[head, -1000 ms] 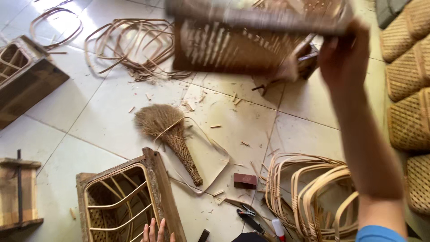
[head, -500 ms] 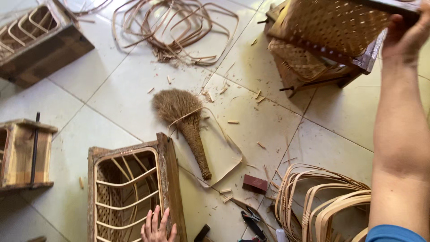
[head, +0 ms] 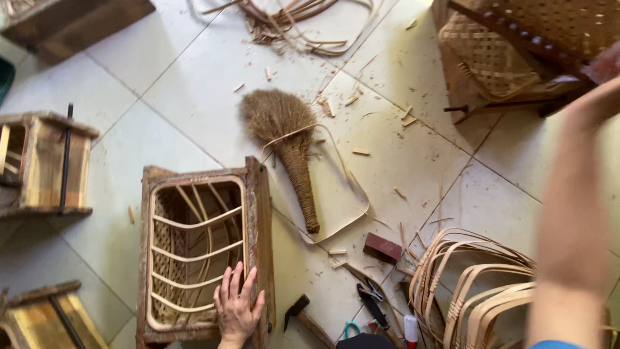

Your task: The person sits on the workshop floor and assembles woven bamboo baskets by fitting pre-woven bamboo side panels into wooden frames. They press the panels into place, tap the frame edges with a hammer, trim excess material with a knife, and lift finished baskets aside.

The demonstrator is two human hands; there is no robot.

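Note:
My left hand (head: 237,309) lies flat, fingers spread, on the near rim of a worn wooden box mould (head: 257,213). A basket skeleton of bent cane strips (head: 194,223) sits inside the mould. My right arm reaches up to the far right. There my right hand (head: 597,100), blurred, holds a woven basket on a dark wooden frame (head: 491,58) above the floor. Its fingers are not clearly visible.
A fibre hand brush (head: 284,139) lies on the tiles inside a bent cane loop (head: 352,187). Curved cane hoops (head: 471,284) are stacked at the lower right. A hammer (head: 300,310), pliers (head: 371,300) and a small brown block (head: 382,247) lie nearby. More wooden moulds (head: 45,161) stand at the left.
The view has dropped and moved closer to the floor. The woven basket in my right hand has swung from top centre to the far right. My left hand has come further onto the mould's rim.

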